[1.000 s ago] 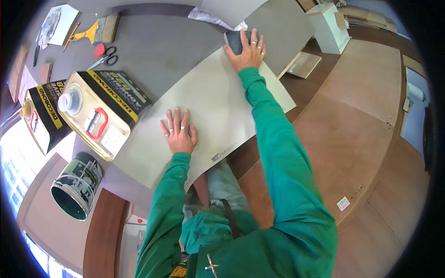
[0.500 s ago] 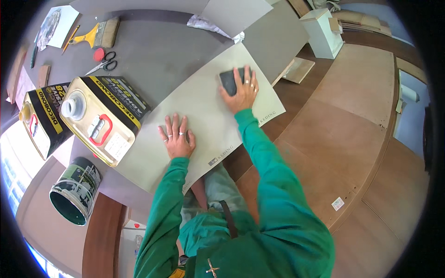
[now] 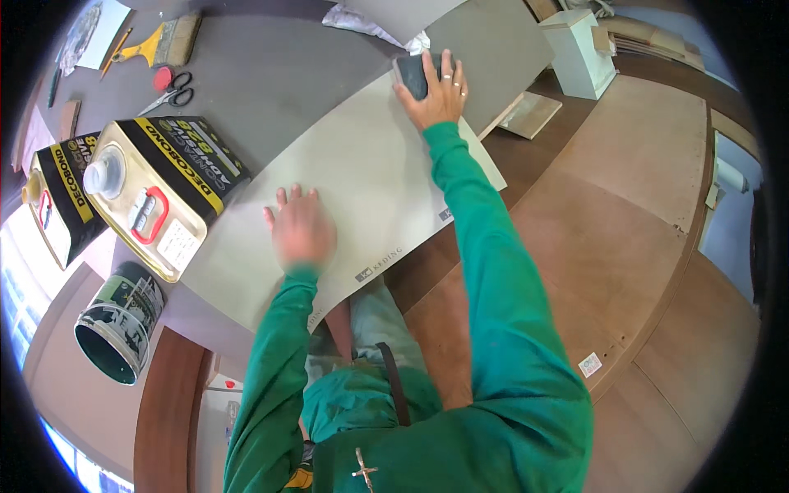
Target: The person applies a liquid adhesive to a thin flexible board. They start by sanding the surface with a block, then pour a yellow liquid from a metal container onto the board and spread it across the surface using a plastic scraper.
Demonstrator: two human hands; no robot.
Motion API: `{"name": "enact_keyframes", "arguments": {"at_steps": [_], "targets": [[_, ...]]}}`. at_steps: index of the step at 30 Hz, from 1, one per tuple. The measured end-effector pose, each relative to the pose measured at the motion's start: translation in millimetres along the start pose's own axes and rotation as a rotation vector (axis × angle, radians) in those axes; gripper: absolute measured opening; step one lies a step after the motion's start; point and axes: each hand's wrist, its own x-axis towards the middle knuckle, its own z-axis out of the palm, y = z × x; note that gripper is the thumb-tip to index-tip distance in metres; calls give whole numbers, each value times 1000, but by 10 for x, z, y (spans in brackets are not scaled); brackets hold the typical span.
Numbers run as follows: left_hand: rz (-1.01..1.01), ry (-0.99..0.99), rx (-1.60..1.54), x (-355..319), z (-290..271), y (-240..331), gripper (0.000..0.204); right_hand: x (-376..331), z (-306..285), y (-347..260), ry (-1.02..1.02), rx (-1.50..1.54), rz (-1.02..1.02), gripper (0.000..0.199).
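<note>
A pale cream sheet (image 3: 362,164) with printing along its near edge lies across the grey worktop (image 3: 271,74). Near the sheet's far right corner, my right hand (image 3: 442,100) presses down on a dark grey, round-cornered block (image 3: 411,76), its fingers over the top. My left hand (image 3: 304,232), smeared by motion, is over the sheet's left part with its fingers apart and nothing held. Just left of it stands a metal adhesive can (image 3: 160,193) with a red handle and a pale cap, overlapping the sheet's left edge.
A second adhesive can (image 3: 62,193) and a paint-stained bucket (image 3: 122,324) stand at left. Behind them lie scissors (image 3: 171,95), a red lid (image 3: 163,79) and a yellow-handled brush (image 3: 168,43). Crumpled white material (image 3: 362,22) is at the back; a wooden panel (image 3: 567,238) extends at right.
My right hand has slid the block farther away, to the sheet's far edge. My left hand now blurs with movement and sits slightly farther left in the picture; the whole view has shifted a little.
</note>
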Motion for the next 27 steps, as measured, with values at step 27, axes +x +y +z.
{"name": "enact_keyframes", "arguments": {"at_steps": [27], "targets": [[13, 64, 36, -43, 53, 106, 55, -1006, -474, 396, 17, -54, 448, 83]]}}
